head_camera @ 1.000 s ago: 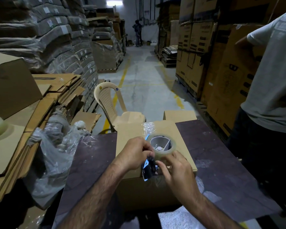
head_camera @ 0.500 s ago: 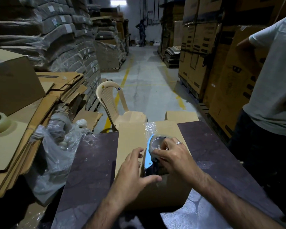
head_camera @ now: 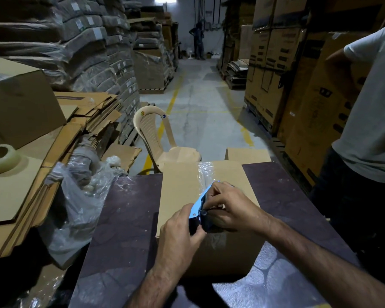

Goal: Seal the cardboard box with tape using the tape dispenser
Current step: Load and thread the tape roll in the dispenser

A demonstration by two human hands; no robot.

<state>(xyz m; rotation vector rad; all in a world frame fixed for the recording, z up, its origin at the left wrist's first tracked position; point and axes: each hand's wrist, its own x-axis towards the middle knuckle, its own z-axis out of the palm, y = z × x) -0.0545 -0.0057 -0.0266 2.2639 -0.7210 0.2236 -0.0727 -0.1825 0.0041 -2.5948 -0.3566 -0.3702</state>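
A closed cardboard box [head_camera: 180, 187] stands on a dark table [head_camera: 125, 218] in front of me. Clear tape [head_camera: 206, 172] runs along its top seam from the far edge toward me. The blue tape dispenser [head_camera: 200, 202] lies on the box top near its front edge. My left hand [head_camera: 180, 232] grips the dispenser's black handle from the left. My right hand [head_camera: 229, 207] curls over the dispenser and its roll from the right, hiding the roll.
Another person [head_camera: 369, 121] in a light shirt stands close at the right. A plastic chair [head_camera: 158, 138] is behind the table. Flattened cartons [head_camera: 80, 121], crumpled plastic wrap [head_camera: 82, 196] and a spare tape roll [head_camera: 0, 156] lie at the left. Stacked boxes line the aisle.
The dispenser has come down from held above the box onto its top. My left hand went from flat on the box to gripping the handle, and my right hand now covers the roll.
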